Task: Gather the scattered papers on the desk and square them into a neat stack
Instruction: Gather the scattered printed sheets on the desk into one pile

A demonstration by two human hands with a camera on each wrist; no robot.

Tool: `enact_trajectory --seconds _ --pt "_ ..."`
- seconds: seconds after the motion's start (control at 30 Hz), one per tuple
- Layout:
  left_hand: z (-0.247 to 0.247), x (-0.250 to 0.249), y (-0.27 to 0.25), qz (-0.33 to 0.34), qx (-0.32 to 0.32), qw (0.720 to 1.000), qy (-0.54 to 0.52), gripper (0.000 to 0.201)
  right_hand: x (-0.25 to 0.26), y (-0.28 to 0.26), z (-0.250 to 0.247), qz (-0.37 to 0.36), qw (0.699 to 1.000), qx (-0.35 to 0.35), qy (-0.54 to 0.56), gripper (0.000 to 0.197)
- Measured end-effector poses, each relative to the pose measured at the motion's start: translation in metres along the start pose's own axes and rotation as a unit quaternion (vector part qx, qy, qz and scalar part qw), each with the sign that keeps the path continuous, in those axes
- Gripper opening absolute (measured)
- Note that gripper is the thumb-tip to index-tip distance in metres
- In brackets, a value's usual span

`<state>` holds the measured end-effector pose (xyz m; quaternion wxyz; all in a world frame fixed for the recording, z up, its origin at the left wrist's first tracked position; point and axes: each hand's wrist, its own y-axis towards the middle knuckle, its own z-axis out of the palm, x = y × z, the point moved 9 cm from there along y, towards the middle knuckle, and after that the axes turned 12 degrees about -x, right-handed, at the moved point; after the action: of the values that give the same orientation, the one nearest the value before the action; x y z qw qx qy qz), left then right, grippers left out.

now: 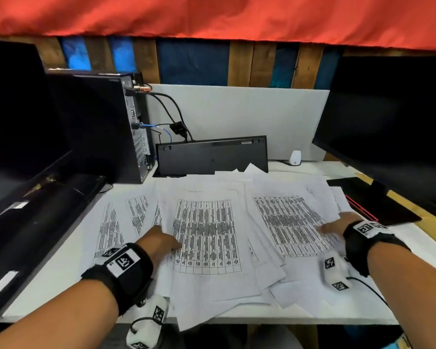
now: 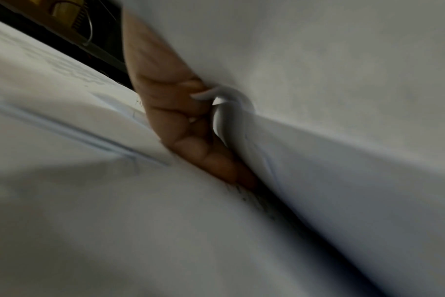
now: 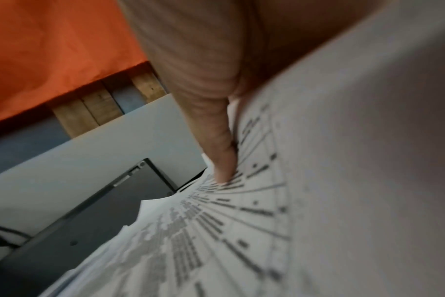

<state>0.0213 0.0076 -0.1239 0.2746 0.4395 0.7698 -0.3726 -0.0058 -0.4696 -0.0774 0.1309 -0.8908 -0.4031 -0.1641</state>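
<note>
Several printed sheets lie fanned and overlapping across the white desk (image 1: pixel 48 285). A table-printed sheet (image 1: pixel 207 235) sits in the middle, another (image 1: pixel 287 222) to its right, and more sheets (image 1: pixel 111 227) spread to the left. My left hand (image 1: pixel 161 241) is at the middle sheet's left edge with the thumb on top. In the left wrist view its fingers (image 2: pixel 191 144) curl under lifted sheet edges (image 2: pixel 226 108). My right hand (image 1: pixel 337 224) lies flat on the right sheet, a straight finger (image 3: pixel 216 140) pressing the print (image 3: pixel 241 211).
A black keyboard (image 1: pixel 212 154) leans upright against the back panel, with a computer tower (image 1: pixel 98 127) to its left. Dark monitors stand at the left (image 1: pixel 15 109) and right (image 1: pixel 388 134). A black pad (image 1: pixel 375 205) lies by the right hand. Some sheets overhang the desk's front edge (image 1: pixel 194 321).
</note>
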Motion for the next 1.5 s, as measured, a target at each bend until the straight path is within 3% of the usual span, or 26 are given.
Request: enact_trajectory --seconds 0.13,0.3,0.4,0.47,0.6,0.7,0.8,0.83,0.93,0.97,1.03,1.13,1.2,1.3,1.4,1.5 --pt "-0.006 -0.002 -0.007 0.01 -0.002 1.0 0.016 0.077 0.045 -0.009 -0.024 -0.119 0.989 -0.075 0.039 0.036" --pt "-0.01 -0.002 -0.013 0.016 0.015 1.0 0.02 0.087 0.103 -0.068 -0.14 -0.231 0.918 -0.304 0.104 0.03" --pt "-0.01 -0.004 -0.023 0.024 0.036 0.999 0.018 0.082 0.129 -0.112 -0.196 -0.277 0.872 -0.351 0.199 0.028" --pt "-0.008 -0.007 -0.028 0.037 0.059 0.998 -0.01 0.093 0.14 -0.123 -0.206 -0.281 0.864 -0.327 0.26 0.028" --pt "0.002 0.013 -0.026 0.042 0.097 0.994 -0.041 0.094 0.151 -0.12 -0.128 -0.265 0.914 -0.138 0.274 0.031" --pt "0.009 0.032 -0.021 0.04 0.094 0.993 -0.058 0.08 0.133 -0.118 -0.036 -0.203 0.947 -0.011 0.247 0.037" --pt "0.001 0.016 -0.059 0.04 0.076 0.991 -0.099 0.043 0.109 -0.127 0.024 -0.146 0.97 0.049 0.188 0.052" --pt "0.003 0.016 -0.063 0.046 0.072 0.991 -0.106 0.04 0.105 -0.13 0.041 -0.141 0.974 0.074 0.163 0.055" --pt "0.009 0.022 -0.072 0.058 0.073 0.991 -0.099 0.073 0.098 -0.146 0.079 -0.16 0.969 0.17 0.082 0.053" --pt "0.006 0.019 -0.075 0.089 0.052 0.992 -0.079 0.065 0.095 -0.144 0.084 -0.154 0.966 0.192 0.077 0.049" --pt "0.005 0.025 -0.074 0.112 0.028 0.991 -0.074 0.043 0.085 -0.127 0.074 -0.114 0.971 0.183 0.108 0.049" --pt "0.007 0.029 -0.073 0.11 0.02 0.99 -0.091 0.038 0.042 -0.065 0.017 -0.052 0.998 0.002 0.02 0.083" --pt "0.006 0.029 -0.073 0.108 0.015 0.988 -0.106 0.039 -0.001 -0.039 -0.013 0.018 0.995 -0.073 -0.065 0.104" --pt "0.008 0.031 -0.072 0.104 0.021 0.989 -0.107 0.04 -0.038 -0.021 -0.014 0.043 0.993 -0.05 -0.097 0.112" --pt "0.009 0.033 -0.066 0.099 0.016 0.989 -0.106 0.036 -0.034 -0.021 -0.004 0.045 0.999 -0.007 -0.001 0.117" --pt "0.008 0.031 -0.067 0.102 0.004 0.99 -0.101 0.033 -0.013 -0.023 0.006 0.023 0.998 0.018 0.062 0.1"
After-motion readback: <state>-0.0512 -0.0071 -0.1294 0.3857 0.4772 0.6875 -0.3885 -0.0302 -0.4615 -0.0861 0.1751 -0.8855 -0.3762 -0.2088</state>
